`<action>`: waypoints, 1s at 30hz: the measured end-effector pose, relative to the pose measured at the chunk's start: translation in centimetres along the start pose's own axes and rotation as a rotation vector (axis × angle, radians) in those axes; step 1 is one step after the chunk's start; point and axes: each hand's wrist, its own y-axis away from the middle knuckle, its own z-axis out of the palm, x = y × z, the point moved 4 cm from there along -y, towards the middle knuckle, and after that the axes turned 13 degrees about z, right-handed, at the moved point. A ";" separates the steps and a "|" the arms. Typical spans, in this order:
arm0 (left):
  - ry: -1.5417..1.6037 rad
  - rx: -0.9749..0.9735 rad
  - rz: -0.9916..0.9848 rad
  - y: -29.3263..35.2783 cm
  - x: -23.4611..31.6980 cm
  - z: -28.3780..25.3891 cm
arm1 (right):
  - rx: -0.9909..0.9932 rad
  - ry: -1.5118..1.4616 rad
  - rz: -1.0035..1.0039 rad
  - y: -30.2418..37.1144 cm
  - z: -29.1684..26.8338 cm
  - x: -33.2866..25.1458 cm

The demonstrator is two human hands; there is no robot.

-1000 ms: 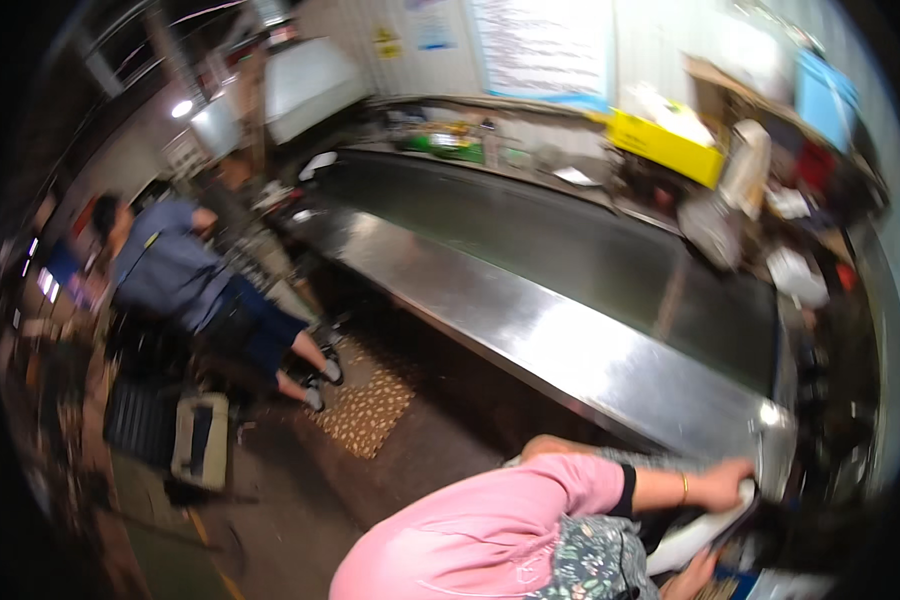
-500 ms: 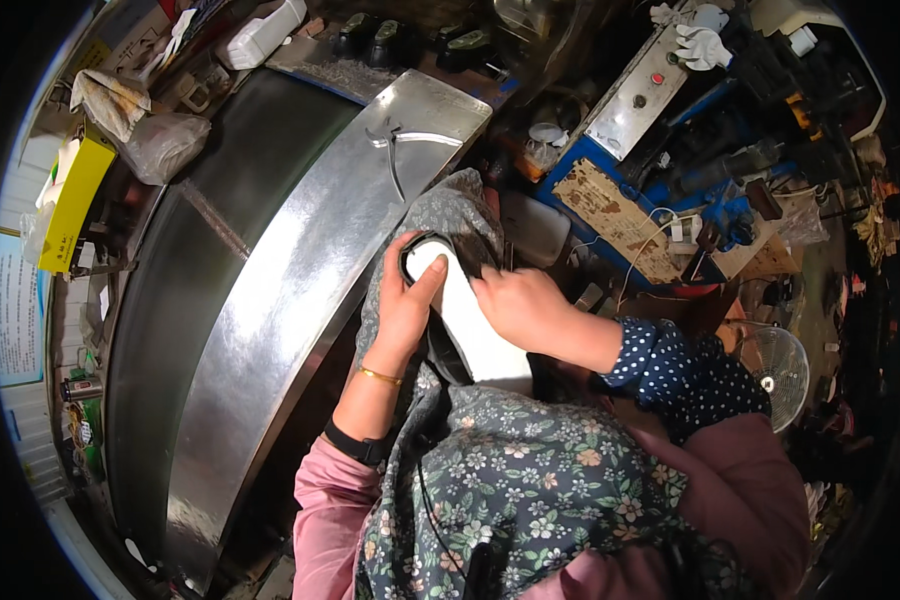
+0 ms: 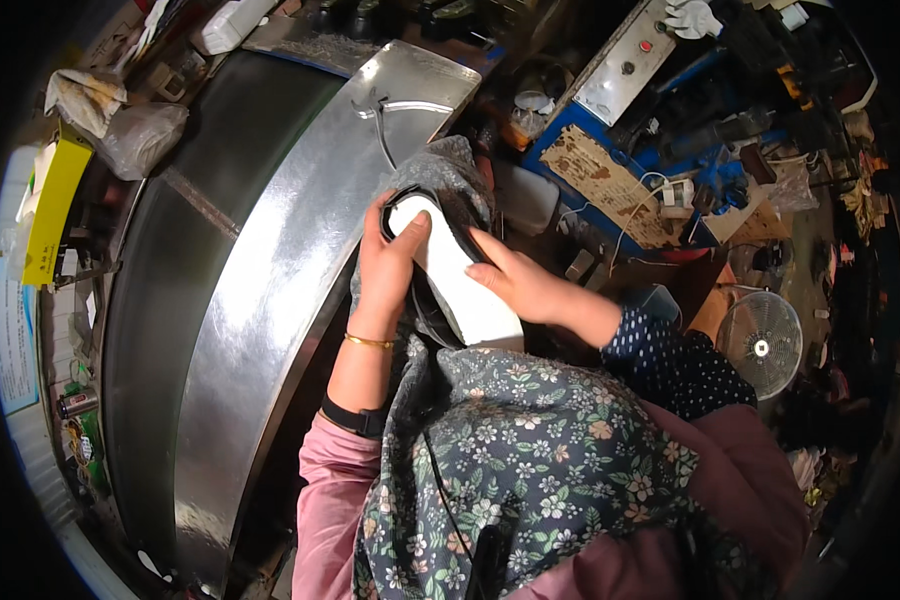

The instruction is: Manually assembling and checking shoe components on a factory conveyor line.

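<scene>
A black shoe (image 3: 460, 285) with a smooth white underside lies over my lap, its rounded end pointing away from me. My left hand (image 3: 383, 265) grips that far end, thumb pressed on the white face and fingers round the dark edge. At its right side, my right hand (image 3: 535, 285) holds the shoe's edge, the thumb resting on the white face and the forefinger along the black rim. The fingers under the shoe are hidden. Beneath it is my floral apron (image 3: 530, 450).
On the left, a shiny metal ledge (image 3: 270, 270) runs alongside a dark conveyor belt (image 3: 170, 290). A thin strip (image 3: 415, 107) lies at the ledge's far end. A blue machine (image 3: 560, 150) stands at the far right, a wire-guarded fan (image 3: 760, 345) at the right. A yellow box (image 3: 55, 205) is far left.
My right hand has gone from a closed fist at the shoe's edge to a grip with its thumb on the white face. The view has shifted slightly.
</scene>
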 end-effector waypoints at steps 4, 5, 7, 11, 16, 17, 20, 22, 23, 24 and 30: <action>0.750 0.045 -0.044 -1.3 -1.8 -2.2 | -0.158 -0.315 0.068 -3.7 0.7 -0.3; 0.285 0.068 0.027 0.2 -1.4 -2.7 | -0.144 -0.352 0.012 -3.3 2.1 -1.8; -0.669 0.167 0.083 3.5 0.5 -3.2 | -0.017 -0.082 -0.023 -2.3 4.0 -3.4; -1.404 -0.184 0.071 2.9 3.3 -0.3 | -0.036 -0.205 -0.070 -2.2 4.8 -4.3; -0.483 -0.046 0.388 5.3 -4.5 -1.9 | 0.083 0.040 -0.235 -2.6 2.3 1.9; -0.597 0.038 0.500 7.6 -3.4 -2.7 | 0.050 -0.104 -0.226 -3.3 3.4 1.8; -0.689 0.032 0.234 8.7 1.1 -1.1 | 0.114 -0.282 -0.125 -2.0 3.6 0.5; -0.852 0.022 0.291 7.9 0.8 -1.6 | 0.174 -0.167 -0.189 -2.6 4.4 -0.3; -1.007 0.003 0.341 7.2 0.3 -1.2 | 0.243 -0.049 -0.242 -2.9 4.1 -0.6; -0.972 0.116 0.389 7.1 -0.3 -1.3 | 0.253 0.032 -0.344 -3.0 4.2 -0.9; 0.206 0.186 0.380 -2.0 -5.5 -1.9 | 0.210 0.300 -0.331 -1.4 3.7 0.0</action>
